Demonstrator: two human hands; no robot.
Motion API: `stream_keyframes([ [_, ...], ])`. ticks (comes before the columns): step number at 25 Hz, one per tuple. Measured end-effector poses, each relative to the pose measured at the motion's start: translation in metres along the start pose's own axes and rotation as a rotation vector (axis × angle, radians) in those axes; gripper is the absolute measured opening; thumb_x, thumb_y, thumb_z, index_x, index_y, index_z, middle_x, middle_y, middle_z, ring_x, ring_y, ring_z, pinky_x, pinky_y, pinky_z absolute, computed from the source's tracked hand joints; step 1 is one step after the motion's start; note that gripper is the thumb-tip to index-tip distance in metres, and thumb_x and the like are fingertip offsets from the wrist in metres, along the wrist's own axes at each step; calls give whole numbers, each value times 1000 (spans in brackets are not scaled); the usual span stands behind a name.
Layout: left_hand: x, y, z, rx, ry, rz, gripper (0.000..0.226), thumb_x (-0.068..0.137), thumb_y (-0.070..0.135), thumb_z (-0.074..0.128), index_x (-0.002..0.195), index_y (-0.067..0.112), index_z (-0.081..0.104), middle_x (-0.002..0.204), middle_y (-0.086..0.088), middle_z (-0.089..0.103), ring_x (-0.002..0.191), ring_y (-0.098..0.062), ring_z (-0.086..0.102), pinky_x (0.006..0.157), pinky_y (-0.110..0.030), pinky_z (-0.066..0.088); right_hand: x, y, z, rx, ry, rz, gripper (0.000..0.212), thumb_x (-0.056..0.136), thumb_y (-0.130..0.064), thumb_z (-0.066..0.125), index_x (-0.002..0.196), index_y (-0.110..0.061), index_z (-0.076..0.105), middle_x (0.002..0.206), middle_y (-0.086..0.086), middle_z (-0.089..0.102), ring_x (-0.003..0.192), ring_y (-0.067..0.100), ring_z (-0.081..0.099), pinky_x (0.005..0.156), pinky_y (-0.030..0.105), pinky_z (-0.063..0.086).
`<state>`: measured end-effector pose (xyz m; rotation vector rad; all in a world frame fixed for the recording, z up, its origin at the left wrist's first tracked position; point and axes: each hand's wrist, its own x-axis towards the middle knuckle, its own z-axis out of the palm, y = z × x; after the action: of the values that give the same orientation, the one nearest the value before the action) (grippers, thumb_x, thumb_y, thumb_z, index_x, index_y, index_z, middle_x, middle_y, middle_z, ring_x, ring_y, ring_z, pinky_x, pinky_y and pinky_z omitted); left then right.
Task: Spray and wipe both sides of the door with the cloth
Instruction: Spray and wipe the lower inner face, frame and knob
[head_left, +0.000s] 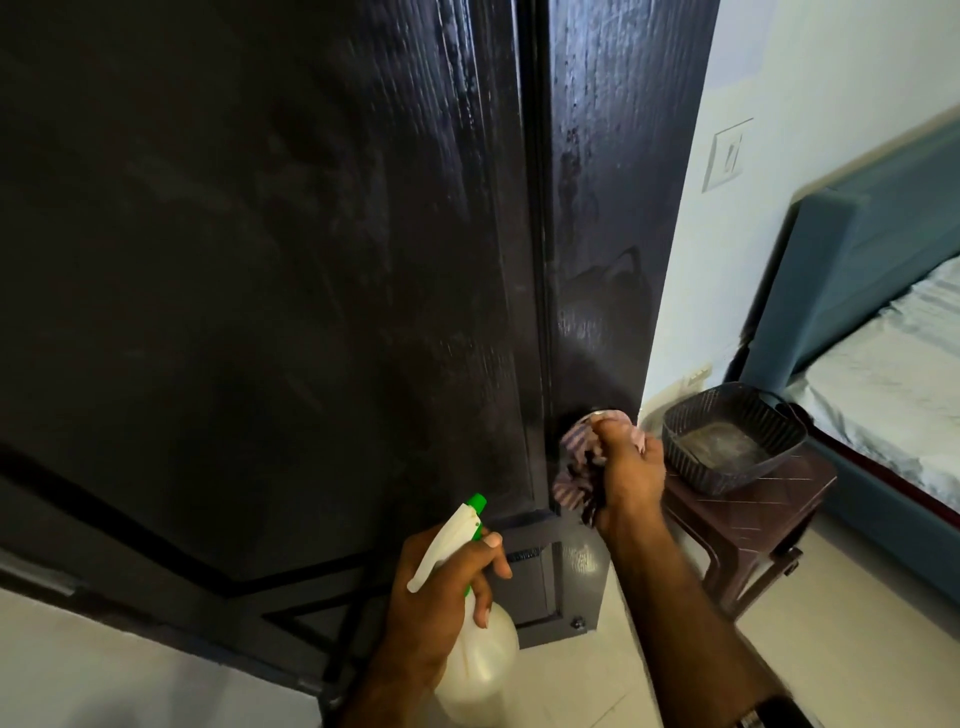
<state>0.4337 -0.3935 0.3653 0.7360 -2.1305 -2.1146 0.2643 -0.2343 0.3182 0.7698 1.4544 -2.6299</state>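
While the right hand (631, 475) curls round a bunched striped cloth (579, 470) and presses it against the door knob (597, 415), the left hand (441, 597) grips the neck of a spray bottle (480, 660), its fingers wrapped about the white trigger head with the green nozzle (477, 501) pointing up toward the door. The bottle's pale, translucent body hangs below the fist, over the floor.

The door (311, 260) is dark, nearly black wood with a visible grain; its face carries pale smears and streaks, thickest along the vertical moulding and on the narrow stile above the knob. A small bolt or stopper (576, 622) sits low on the door near its bottom corner. Beyond the door's edge lies a room with a light wall (779, 78) bearing a switch plate (727, 153), a bed (883, 364) with a blue-grey headboard and a pale sheet, and a dark brown stool (748, 514) holding a dark mesh basket (732, 436). The floor (857, 649) is pale tile.

The knob is almost wholly covered by the cloth, only a sliver of metal showing. The bed runs off the right edge, and the right wrist, with a dark band (769, 714), is cut off at the bottom.
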Motion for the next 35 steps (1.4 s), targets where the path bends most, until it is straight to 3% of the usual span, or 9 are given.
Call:
stream_keyframes([
  [10,8,4,18,14,14,-14,21,90,20,80,101,6,68,78,-11,75,45,-17,55,58,-36,58,25,-16,-55,-1911,-406,-1537,64,94,-29,70,154,-26,48,149,33,38,112,51,61,92,56,60],
  [13,8,5,25,-4,30,-14,21,92,16,77,107,4,68,81,-15,75,46,-18,55,56,-36,57,13,-17,-50,-1627,-339,-1242,59,94,-39,74,149,-34,51,153,20,34,118,43,62,93,51,62],
  [18,15,16,37,27,40,34,18,95,18,74,109,11,66,78,-6,75,47,-14,56,55,-30,58,2,22,-20,-314,-22,-383,38,83,-41,79,119,-38,66,116,4,66,104,32,71,85,39,61],
  [21,23,27,44,52,35,52,14,94,20,75,104,15,65,71,0,74,46,-13,55,52,-27,56,10,11,-14,350,-218,377,43,77,-46,77,85,-12,53,76,6,37,57,26,57,46,27,49],
  [23,25,33,50,67,24,57,11,95,19,74,100,17,64,74,-3,73,47,-13,54,49,-25,54,13,8,-13,389,-284,483,51,64,-41,83,82,-15,42,74,3,30,49,23,47,41,27,45],
  [26,27,41,52,62,11,56,12,97,16,72,95,21,61,80,-10,72,48,-15,53,47,-22,51,13,18,-21,-357,-70,-249,54,77,-43,77,121,-17,60,105,13,67,93,41,71,77,49,64],
  [31,32,44,51,31,24,11,21,95,17,74,110,18,59,85,-13,72,49,-16,55,45,-21,49,4,1,-48,-1583,-260,-1340,53,98,-32,57,151,-26,51,148,28,42,113,48,59,87,57,61],
  [33,31,42,51,40,30,-7,24,94,18,76,112,17,59,86,-13,73,49,-16,55,46,-22,50,10,-8,-57,-1792,-373,-1542,52,101,-31,50,152,-22,52,150,34,42,114,53,59,91,57,60],
  [35,28,40,50,41,23,-2,17,95,19,75,105,20,61,85,-12,72,50,-15,56,47,-22,51,8,-16,-53,-1704,-382,-1317,53,99,-40,56,151,-27,50,151,28,39,112,49,62,90,55,62],
])
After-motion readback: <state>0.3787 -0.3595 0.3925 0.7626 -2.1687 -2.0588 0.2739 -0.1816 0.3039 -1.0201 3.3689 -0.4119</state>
